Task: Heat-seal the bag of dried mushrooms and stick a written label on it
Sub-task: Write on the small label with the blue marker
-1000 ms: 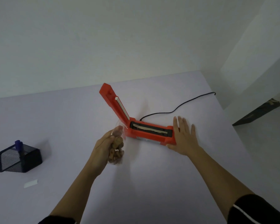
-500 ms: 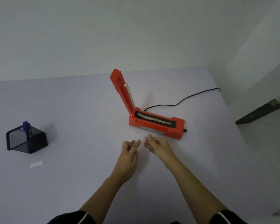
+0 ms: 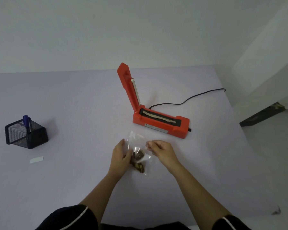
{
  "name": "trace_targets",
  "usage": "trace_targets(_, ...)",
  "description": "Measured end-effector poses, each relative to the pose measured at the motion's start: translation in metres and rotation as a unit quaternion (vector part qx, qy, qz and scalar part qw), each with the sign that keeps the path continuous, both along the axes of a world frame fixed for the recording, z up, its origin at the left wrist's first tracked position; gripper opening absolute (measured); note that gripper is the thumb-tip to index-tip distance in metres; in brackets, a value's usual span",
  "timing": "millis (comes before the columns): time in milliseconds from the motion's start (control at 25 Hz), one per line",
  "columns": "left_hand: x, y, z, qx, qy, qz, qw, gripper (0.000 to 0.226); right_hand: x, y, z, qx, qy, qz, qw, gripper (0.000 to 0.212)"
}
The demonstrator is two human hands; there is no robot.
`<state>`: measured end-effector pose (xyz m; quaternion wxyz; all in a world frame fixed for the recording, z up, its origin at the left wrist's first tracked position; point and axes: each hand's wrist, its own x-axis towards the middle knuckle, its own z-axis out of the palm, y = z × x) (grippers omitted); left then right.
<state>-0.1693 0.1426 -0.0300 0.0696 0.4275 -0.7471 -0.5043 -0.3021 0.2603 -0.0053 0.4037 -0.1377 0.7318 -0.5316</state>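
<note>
No legible text; sealer nameplate [image 3: 155,128] too small to read.

free: table [image 3: 90,100] before sealer [image 3: 161,124], seemingly | obstacles: upright lid [image 3: 129,87], cord [image 3: 186,100] behind

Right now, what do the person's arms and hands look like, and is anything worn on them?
Both are bare: the left hand and right hand show no gloves, rings or watch, and the forearms are uncovered. The left sleeve and right sleeve are black and short, each with a thin white stripe near its edge.
</note>
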Motion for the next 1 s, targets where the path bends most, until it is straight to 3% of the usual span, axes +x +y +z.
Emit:
trace_targets(160, 0.005, -0.012, 0.006, 0.067, 0.002, -0.016, 0.998, 0.013, 0.010, -0.014, 0.006, -0.027, -0.014, -0.040, 0.999, 0.017)
trace_targets(280, 0.012, -0.018, 0.021, 0.106, 0.057, 0.039, 0.992, 0.018, 0.018, -0.028, 0.014, -0.085, -0.038, -0.076, 0.993, 0.018)
trace_targets(360, 0.023, -0.027, 0.032, 0.117, 0.085, 0.077, 0.986, 0.018, 0.027, -0.042, 0.017, -0.105, -0.066, -0.050, 0.991, 0.032)
trace_targets(440, 0.040, -0.039, 0.037, 0.117, 0.093, 0.108, 0.983, 0.019, 0.045, -0.061, 0.015, -0.081, -0.068, 0.003, 0.994, 0.028)
trace_targets(560, 0.072, -0.064, 0.037, 0.098, 0.061, 0.150, 0.982, 0.023, 0.084, -0.088, 0.001, -0.045, -0.030, 0.044, 0.998, 0.005)
trace_targets(760, 0.123, -0.098, 0.017, 0.047, -0.038, 0.170, 0.983, 0.035, 0.138, -0.115, -0.025, -0.001, -0.028, 0.038, 0.999, 0.010)
trace_targets(840, 0.134, -0.106, 0.005, 0.084, -0.047, 0.154, 0.983, 0.026, 0.151, -0.116, -0.036, 0.008, -0.032, -0.009, 0.999, 0.011)
trace_targets(920, 0.137, -0.109, 0.000, 0.162, 0.011, 0.129, 0.978, 0.008, 0.157, -0.114, -0.039, -0.012, -0.045, -0.040, 0.998, 0.013)
trace_targets(1000, 0.137, -0.112, 0.001, 0.233, 0.060, 0.100, 0.965, 0.015, 0.158, -0.114, -0.041, -0.021, -0.069, -0.056, 0.996, 0.012)
